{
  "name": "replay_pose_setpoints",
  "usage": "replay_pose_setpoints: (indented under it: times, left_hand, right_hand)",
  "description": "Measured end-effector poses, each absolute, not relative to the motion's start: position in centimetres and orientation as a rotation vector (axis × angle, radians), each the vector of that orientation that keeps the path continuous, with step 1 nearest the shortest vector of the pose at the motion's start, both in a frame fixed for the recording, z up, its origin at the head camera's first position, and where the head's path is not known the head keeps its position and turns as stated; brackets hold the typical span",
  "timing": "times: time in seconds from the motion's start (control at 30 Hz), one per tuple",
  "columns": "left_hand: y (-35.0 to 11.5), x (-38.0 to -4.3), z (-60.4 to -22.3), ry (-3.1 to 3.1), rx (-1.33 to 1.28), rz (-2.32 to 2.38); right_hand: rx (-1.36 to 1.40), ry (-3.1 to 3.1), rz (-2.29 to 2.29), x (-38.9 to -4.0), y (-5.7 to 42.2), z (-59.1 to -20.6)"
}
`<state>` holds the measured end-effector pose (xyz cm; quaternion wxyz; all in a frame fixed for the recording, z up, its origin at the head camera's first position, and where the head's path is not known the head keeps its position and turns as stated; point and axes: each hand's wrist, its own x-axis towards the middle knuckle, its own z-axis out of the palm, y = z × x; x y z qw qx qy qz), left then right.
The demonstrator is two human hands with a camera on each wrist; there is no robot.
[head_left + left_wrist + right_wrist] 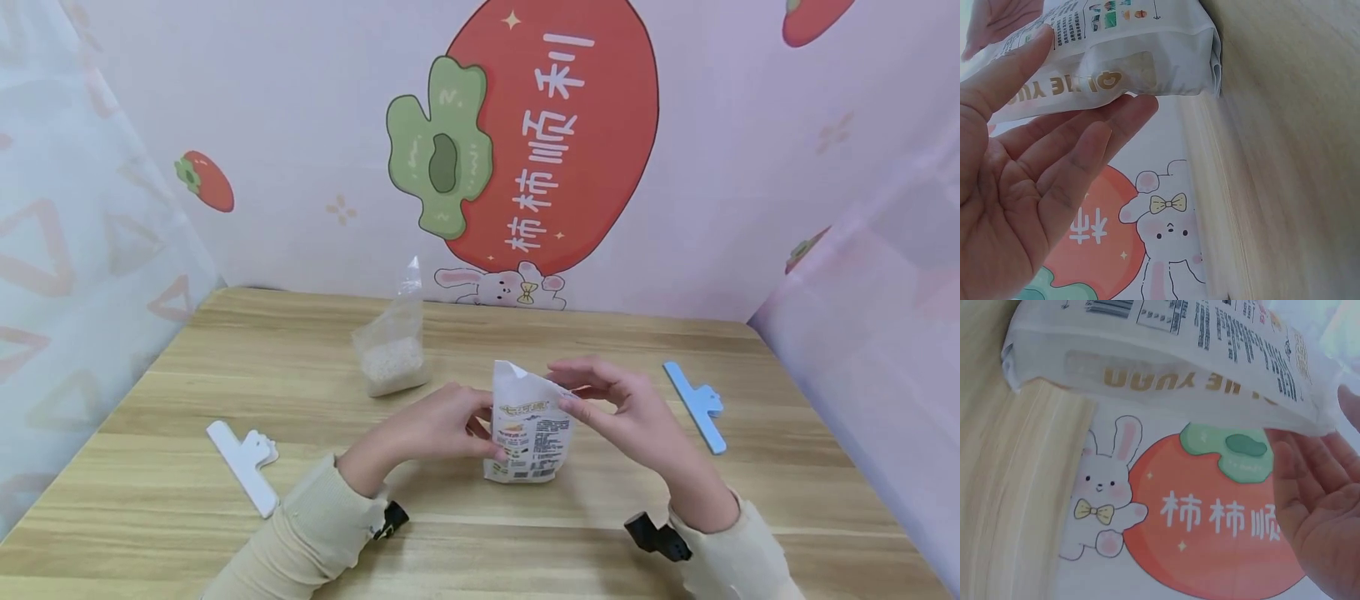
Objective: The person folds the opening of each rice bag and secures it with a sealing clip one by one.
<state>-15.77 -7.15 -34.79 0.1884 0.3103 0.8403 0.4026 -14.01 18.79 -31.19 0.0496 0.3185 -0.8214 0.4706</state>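
Note:
A white printed food bag (529, 442) stands upright on the table, its top corner folded at the upper left. My left hand (442, 423) holds its left side. In the left wrist view, that hand's thumb (1025, 62) lies on the printed face and its fingers reach behind the bag. My right hand (626, 408) holds the upper right edge, thumb in front and fingers behind. Part of the right hand (1325, 481) shows beside the bag's top end in the right wrist view. The bag hides some fingertips.
Behind and left stands a clear plastic bag (393, 358) of pale grains with a twisted top. A white sealing clip (246, 467) lies at the left, and a blue sealing clip (699, 406) at the right. A printed backdrop (300, 125) rises behind the wooden table (187, 358).

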Motion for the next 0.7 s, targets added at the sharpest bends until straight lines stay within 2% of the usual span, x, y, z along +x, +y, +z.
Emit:
replay_pose_setpoints:
  times: [0.23, 0.47, 0.7]
  left_hand:
    - [-7.4, -15.8, -34.6, 2.383, 0.895, 1.134]
    - [-8.3, -15.0, -31.1, 2.531, 0.823, 1.271]
    - [-7.0, -14.2, -28.5, 2.631, 0.859, 1.437]
  right_hand:
    - [0.948, -2.337, 1.414, -14.3, 17.7, -31.3]
    - [0.907, -2.347, 1.387, -14.2, 17.3, -31.1]
    - [0.917, -2.294, 1.347, -14.2, 16.8, -31.6]
